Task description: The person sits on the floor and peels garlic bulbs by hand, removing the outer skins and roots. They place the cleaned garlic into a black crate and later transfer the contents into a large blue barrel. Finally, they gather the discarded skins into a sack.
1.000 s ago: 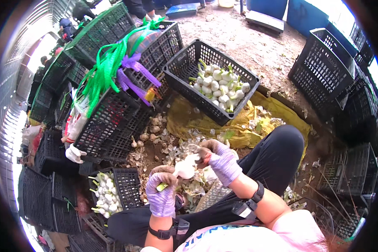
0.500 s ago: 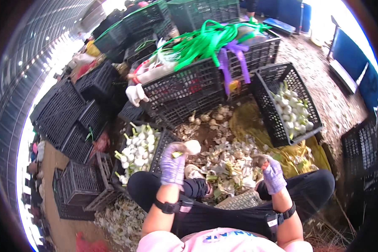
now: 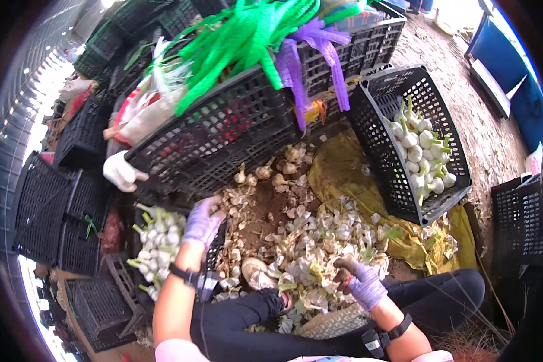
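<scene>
My left hand [image 3: 203,221], in a pale purple knit glove, is beside the near-left crate of white garlic bulbs [image 3: 157,244] with short green stems. Its fingers are apart and no bulb shows in them. Low over a pile of garlic skins [image 3: 314,253], my right hand [image 3: 363,285] is gloved too, its fingers curled. Something small and reddish shows at those fingers, too unclear to name. Several untrimmed garlic bulbs [image 3: 263,172] lie on the soil ahead of my hands.
A large black crate [image 3: 223,130] stands ahead, heaped with green netting [image 3: 241,48] and purple netting [image 3: 292,81]; a white glove [image 3: 123,171] hangs at its corner. To the right, a tilted black crate [image 3: 380,163] holds trimmed garlic bulbs [image 3: 425,157] beside yellow sacking [image 3: 338,172].
My left hand has let go of a white garlic bulb and moved left and forward. My right hand has moved left and lower over the skins. The view has shifted.
</scene>
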Tool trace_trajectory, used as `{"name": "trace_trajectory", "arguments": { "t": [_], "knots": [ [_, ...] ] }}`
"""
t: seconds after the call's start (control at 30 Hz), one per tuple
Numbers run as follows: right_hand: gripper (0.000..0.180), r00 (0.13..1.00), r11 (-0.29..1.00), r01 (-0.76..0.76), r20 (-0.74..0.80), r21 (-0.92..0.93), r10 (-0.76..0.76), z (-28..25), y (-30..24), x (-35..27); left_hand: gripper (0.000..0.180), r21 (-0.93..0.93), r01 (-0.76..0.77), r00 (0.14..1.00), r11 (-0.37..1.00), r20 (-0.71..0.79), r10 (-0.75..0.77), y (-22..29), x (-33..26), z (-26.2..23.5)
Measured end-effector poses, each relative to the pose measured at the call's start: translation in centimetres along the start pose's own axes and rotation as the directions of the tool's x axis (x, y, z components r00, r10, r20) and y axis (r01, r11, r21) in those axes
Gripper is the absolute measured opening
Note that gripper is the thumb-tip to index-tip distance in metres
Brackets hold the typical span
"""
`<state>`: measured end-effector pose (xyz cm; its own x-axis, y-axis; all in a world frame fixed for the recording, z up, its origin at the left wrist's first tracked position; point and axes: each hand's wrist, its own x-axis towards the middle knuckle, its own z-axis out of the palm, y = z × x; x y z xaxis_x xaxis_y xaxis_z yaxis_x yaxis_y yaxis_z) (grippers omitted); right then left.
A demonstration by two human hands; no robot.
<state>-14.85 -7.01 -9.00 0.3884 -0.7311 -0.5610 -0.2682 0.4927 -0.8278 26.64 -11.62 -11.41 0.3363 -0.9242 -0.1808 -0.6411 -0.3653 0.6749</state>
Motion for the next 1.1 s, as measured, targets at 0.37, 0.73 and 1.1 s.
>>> {"name": "trace_trajectory", "arguments": {
  "t": [0.37, 0.73, 1.1],
  "knots": [
    [0.056, 0.979, 0.925, -0.204, -0.062, -0.321, 0.194, -4.3, 0.4, 2.2, 0.028, 0.799, -0.321, 0.926, 0.509, 0.376, -0.006, 1.6, 16.5, 21.6],
    [0.037, 0.959, 0.992, 0.115, -0.254, -0.046, -0.123, -2.3, 3.2, 3.3, 0.043, 0.127, -0.249, 0.939, 0.96, 0.275, 0.207, 10.0, 4.7, 14.8],
    [0.05, 0.785, 0.804, 0.581, -0.349, 0.127, -0.512, -4.6, -5.0, -9.6, 0.057, -0.642, -0.057, 0.688, 0.765, 0.53, 0.496, 32.3, -20.2, 9.6]
  ]
}}
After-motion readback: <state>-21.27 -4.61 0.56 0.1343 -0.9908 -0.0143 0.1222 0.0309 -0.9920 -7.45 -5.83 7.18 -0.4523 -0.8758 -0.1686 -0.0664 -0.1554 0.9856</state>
